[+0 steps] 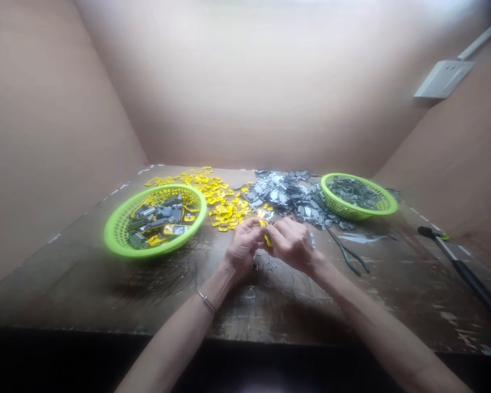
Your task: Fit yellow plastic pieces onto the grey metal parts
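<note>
Left hand (243, 246), right hand (293, 244) both clamped on small yellow plastic piece (267, 239) above scuffed wooden table (106, 295).

Table (85, 284), contents as they lay:
- Left basket (113, 246) sat at left, filled with parts.
- Right basket (343, 210) sat far right.
- Frame heap (221, 202) and metal heap (286, 196) lay between the baskets.
- Left hand (243, 245) and right hand (292, 243) met before the heaps, pinching a small piece (267, 237).
- Pliers (349, 256) lay right of the hands.
- Long-handled tool (466, 273) lay at the right edge.
</note>
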Motion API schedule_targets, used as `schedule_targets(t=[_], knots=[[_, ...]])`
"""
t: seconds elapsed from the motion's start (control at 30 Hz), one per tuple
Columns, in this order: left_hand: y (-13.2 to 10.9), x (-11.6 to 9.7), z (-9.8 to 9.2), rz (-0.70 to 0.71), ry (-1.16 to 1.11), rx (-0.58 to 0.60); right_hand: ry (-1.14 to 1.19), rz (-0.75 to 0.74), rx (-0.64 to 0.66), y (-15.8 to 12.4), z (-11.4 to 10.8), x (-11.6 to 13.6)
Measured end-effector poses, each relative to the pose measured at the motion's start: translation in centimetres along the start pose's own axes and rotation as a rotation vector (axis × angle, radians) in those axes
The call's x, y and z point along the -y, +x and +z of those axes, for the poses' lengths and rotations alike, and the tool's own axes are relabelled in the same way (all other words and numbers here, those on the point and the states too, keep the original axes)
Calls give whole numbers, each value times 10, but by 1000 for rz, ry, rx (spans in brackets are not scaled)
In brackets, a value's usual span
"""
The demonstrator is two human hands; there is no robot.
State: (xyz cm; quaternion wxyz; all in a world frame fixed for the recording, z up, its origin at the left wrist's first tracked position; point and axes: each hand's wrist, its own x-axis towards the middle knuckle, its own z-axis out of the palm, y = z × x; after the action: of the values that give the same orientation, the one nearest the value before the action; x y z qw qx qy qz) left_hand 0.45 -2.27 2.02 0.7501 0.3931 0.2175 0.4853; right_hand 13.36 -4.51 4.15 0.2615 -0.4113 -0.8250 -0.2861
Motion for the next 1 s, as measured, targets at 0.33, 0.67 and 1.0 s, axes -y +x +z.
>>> schedule_targets(t=[0.33,0.67,1.0], knots=[[-3,-2,5,14,59,25,82,109,-35,0,1,-1],[-3,3,0,60,211,58,604,143,188,4,-8,-22],[-7,0,4,7,149,66,968,515,152,-4,-5,-26]])
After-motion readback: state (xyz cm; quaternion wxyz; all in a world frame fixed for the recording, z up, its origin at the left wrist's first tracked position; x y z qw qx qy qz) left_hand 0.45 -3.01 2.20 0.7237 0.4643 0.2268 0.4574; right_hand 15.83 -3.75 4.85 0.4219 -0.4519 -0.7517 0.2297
